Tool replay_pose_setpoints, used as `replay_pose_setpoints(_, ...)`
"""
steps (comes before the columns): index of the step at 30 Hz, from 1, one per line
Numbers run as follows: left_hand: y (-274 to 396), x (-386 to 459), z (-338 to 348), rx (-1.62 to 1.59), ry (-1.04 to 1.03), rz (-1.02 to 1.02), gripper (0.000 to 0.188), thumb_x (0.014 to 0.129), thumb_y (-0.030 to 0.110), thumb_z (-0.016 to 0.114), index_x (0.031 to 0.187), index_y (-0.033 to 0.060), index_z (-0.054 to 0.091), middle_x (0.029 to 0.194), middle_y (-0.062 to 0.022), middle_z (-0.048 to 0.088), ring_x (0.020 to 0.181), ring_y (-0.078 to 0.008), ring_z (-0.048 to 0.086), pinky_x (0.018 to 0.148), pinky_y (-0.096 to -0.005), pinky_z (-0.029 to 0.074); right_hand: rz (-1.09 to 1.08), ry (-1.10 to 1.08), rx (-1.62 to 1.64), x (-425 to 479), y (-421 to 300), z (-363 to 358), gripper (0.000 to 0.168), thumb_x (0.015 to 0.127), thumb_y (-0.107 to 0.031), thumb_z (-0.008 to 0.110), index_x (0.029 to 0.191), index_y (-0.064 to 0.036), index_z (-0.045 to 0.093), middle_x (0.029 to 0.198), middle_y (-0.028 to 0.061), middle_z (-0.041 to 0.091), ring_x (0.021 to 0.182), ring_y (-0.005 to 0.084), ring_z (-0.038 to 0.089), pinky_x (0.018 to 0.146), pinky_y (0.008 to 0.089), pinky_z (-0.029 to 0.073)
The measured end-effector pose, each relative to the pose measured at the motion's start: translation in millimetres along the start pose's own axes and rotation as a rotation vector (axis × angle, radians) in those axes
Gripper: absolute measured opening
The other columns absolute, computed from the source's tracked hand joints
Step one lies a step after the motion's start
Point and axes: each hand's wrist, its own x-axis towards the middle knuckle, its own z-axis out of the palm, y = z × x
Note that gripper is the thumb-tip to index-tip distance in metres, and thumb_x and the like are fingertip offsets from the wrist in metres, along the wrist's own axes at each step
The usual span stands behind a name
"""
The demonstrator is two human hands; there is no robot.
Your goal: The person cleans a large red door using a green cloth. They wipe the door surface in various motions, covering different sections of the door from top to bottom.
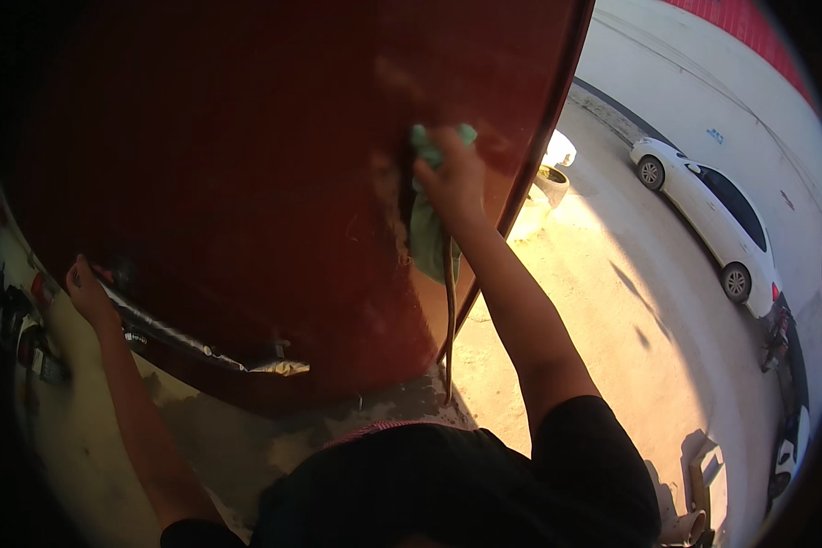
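A large dark red panel, which looks like a glossy door, fills the view before me. My right hand grips a crumpled green cloth and presses it to the panel near its right edge. Part of the cloth hangs below the hand. My left hand is at the panel's far left edge, with its fingers curled at the rim. Beside it runs a shiny silvery strip with a crinkled end. A thin brown cord or rod reaches down from under my right forearm.
Sunlit concrete ground lies to the right. A white car is parked along a pale wall. Near the panel's right edge stands a round planter. Blocks and a pipe piece lie at lower right. Blurred vehicles stand left.
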Motion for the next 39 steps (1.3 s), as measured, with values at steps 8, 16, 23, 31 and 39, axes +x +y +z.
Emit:
replay_pose_setpoints(8,-23.1,15.0,-0.6,0.034,-0.043,0.072,0.044,0.091,0.038,0.058,0.114,0.0010,0.051,0.075,-0.0034,0.056,0.063,-0.0114,0.052,0.061,-0.0267,0.042,-0.103,0.187,-0.149,16.9,23.7,-23.0,0.031,0.072,-0.005,0.064,0.102,-0.006,0.056,0.096,0.0185,0.056,0.088,0.0375,0.057,0.074,0.0438,0.047)
replay_pose_setpoints(16,-7.3,0.2,-3.2,-0.023,-0.043,0.017,0.044,0.092,0.038,0.058,0.112,0.0001,0.051,0.072,-0.0031,0.054,0.062,-0.0123,0.051,0.063,-0.0269,0.042,-0.125,0.090,-0.161,20.0,9.6,-27.8,0.032,0.071,-0.006,0.066,0.102,-0.007,0.055,0.099,0.0186,0.056,0.090,0.0370,0.058,0.075,0.0423,0.048)
replay_pose_setpoints(23,-20.3,6.6,-1.4,-0.014,-0.037,0.087,0.040,0.091,0.037,0.059,0.110,0.0027,0.051,0.071,-0.0020,0.053,0.060,-0.0118,0.050,0.058,-0.0268,0.041,-0.045,0.093,-0.137,1.5,-6.8,3.8,0.033,0.071,-0.004,0.065,0.102,-0.007,0.055,0.099,0.0185,0.053,0.095,0.0376,0.054,0.078,0.0444,0.047)
replay_pose_setpoints(31,-3.8,-6.7,2.8,-0.023,0.012,0.022,0.039,0.091,0.037,0.060,0.110,0.0035,0.052,0.071,-0.0016,0.052,0.063,-0.0118,0.050,0.059,-0.0266,0.041,-0.020,0.165,-0.204,29.7,26.1,-47.4,0.030,0.071,-0.005,0.065,0.099,-0.006,0.057,0.096,0.0187,0.056,0.090,0.0379,0.057,0.076,0.0429,0.047)
replay_pose_setpoints(39,-15.6,4.6,-3.7,0.010,-0.020,0.021,0.044,0.091,0.040,0.058,0.113,0.0020,0.052,0.067,-0.0002,0.052,0.061,-0.0105,0.048,0.063,-0.0257,0.039,-0.030,0.054,-0.088,22.4,-2.6,-12.2,0.030,0.072,-0.005,0.064,0.099,-0.008,0.054,0.101,0.0200,0.052,0.092,0.0389,0.056,0.077,0.0436,0.047)
